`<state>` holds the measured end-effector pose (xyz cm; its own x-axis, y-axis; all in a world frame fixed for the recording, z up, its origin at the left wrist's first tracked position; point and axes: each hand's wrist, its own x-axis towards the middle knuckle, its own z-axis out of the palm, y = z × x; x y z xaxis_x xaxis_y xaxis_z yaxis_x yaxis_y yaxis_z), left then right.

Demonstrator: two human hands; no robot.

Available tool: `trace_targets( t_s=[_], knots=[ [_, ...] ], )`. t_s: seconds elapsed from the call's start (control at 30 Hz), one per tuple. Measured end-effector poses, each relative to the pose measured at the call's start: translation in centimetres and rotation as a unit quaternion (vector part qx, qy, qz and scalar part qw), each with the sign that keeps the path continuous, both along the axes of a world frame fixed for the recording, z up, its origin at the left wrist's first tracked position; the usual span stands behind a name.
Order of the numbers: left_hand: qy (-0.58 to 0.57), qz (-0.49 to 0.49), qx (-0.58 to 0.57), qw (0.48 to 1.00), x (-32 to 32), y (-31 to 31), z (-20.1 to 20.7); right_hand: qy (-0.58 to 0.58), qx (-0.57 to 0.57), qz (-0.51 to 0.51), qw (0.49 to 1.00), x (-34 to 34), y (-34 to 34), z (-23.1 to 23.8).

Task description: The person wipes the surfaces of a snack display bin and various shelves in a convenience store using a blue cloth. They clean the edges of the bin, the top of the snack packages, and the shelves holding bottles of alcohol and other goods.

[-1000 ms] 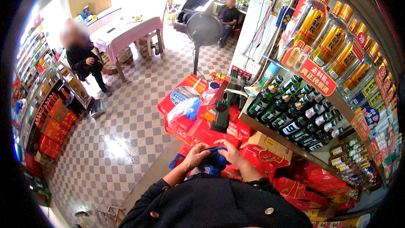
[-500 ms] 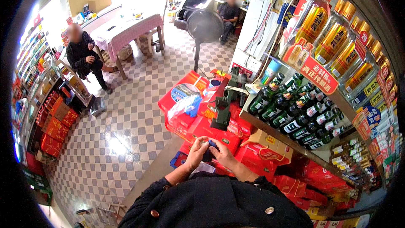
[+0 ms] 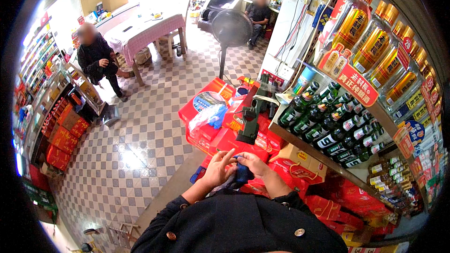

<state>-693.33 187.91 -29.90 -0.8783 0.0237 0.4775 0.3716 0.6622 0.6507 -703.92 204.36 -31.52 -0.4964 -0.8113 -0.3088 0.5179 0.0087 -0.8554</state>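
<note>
In front of my chest, my right hand (image 3: 254, 164) is closed in a pinch on a small dark blue item (image 3: 243, 173) that hangs below the fingers and looks soft. Its kind I cannot make out. Just to the left, my left hand (image 3: 219, 169) has its fingers stretched out and apart, the tips close to those of the right hand. Beyond the hands lie stacked red boxes (image 3: 220, 141) and a dark green device (image 3: 249, 124), long and angular. A blue and white plastic bag (image 3: 209, 115) rests on the red packages.
Shelves at the right hold green bottles (image 3: 323, 129) and large clear bottles with gold labels (image 3: 352, 24). A black standing fan (image 3: 231, 29) rises ahead. Two people sit farther off, one beside a table with a pink cloth (image 3: 152, 32). Checkered floor (image 3: 126, 159) spreads out at left.
My hands have drawn apart from their cupped position. The left fingers have opened out, while the right pinches the dark blue item, which now hangs lower. The seated person at left has lowered a hand.
</note>
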Motion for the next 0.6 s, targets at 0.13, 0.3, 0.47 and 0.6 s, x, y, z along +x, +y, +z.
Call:
trace_targets(
  t_s=[0.13, 0.3, 0.47, 0.6],
  knots=[
    [0.039, 0.051, 0.106, 0.992, 0.1, 0.0, 0.4, 0.111, 0.019, -0.006, 0.994, 0.5, -0.9, 0.7],
    [-0.03, 0.108, 0.333, 0.936, 0.7, -0.3, -1.3, 0.21, 0.081, -0.059, 0.972, 0.2, -0.8, -0.1],
    [-0.092, 0.082, 0.412, 0.903, -0.3, -0.5, 0.5, 0.299, 0.119, -0.074, 0.944, 0.6, -0.6, 0.4],
    [-0.215, 0.034, 0.475, 0.853, -0.3, -0.1, -1.1, 0.36, 0.121, -0.033, 0.924, 2.3, -2.0, 0.8]
  ],
)
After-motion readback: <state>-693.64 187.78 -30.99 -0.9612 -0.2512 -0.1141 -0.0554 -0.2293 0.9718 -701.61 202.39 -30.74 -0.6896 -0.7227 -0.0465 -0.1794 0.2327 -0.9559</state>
